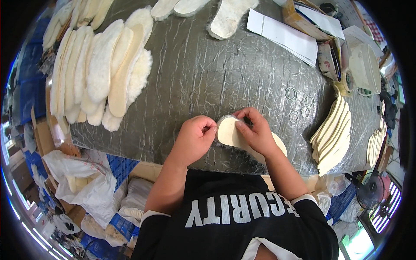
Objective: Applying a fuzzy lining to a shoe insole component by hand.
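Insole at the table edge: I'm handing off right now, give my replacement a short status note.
Left hand: fingers pinch the insole at its rounded end.
Right hand: lies on the insole, fingers pressing at the same end; fleece shows under that edge.
Fleece-lined insoles are stacked at left, plain ones at right, rubber bands between.
Done: cannot tell beyond the left stack.
Left: this insole is in hand; the right stack is untouched.
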Motion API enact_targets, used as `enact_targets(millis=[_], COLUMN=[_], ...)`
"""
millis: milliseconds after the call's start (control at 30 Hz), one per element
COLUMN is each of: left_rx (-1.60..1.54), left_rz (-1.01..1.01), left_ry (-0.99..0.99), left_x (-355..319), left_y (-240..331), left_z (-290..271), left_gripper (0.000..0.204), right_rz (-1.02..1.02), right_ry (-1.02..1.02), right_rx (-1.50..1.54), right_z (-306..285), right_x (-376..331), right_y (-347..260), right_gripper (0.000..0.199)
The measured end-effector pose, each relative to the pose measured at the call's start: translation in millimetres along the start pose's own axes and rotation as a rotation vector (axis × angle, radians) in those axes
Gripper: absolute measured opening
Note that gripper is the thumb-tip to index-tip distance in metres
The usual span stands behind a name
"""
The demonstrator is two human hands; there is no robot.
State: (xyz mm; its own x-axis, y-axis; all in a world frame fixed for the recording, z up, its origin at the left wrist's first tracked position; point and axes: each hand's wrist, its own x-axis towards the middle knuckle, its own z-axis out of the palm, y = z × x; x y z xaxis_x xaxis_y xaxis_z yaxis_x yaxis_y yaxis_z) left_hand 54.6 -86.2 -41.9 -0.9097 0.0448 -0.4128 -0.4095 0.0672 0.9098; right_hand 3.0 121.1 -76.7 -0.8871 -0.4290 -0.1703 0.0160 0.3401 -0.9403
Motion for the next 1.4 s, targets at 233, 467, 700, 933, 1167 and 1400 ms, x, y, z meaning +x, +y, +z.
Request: enact_targets(millis=[233,467,700,933,1167,1400], left_rx=[0.209,0.303,0.244,-0.255,-0.177,-0.209], left_rz=[0.084,0.028,0.018,-0.133,-0.064,0.014], left_ry=[0.143,0.214,0.176,-0.071,0.038,0.097], left_x=[-3.4,-4.4,-5.5,3.3,4.5,2.1], left_y=[9.6,19.3,14.1,-6.1,-32.4,-27.2], left_z=[4.1,8.2,3.9,4.9,2.9,14.1], left_gripper=[0.002,0.006,0.005,0.014,0.013,0.009], right_rz=[0.055,0.111,0.179,0.291,0.235,0.272], right_ry=[-0.098,-0.192,-0.176,-0.245,-0.336,-0.291], right_rx=[0.025,0.004,0.073,0.238,0.216,0.12], right_z=[3.9,7.4,9.1,2.4,-26.4,-18.4], right_x=[16.3,24.8,23.2,22.9,15.9,4.4], right_y=[-23.8,-29.4,-27.9,-29.8,-18.0,-13.5], right_gripper=[0.033,0.022,0.018,0.016,0.021,0.025])
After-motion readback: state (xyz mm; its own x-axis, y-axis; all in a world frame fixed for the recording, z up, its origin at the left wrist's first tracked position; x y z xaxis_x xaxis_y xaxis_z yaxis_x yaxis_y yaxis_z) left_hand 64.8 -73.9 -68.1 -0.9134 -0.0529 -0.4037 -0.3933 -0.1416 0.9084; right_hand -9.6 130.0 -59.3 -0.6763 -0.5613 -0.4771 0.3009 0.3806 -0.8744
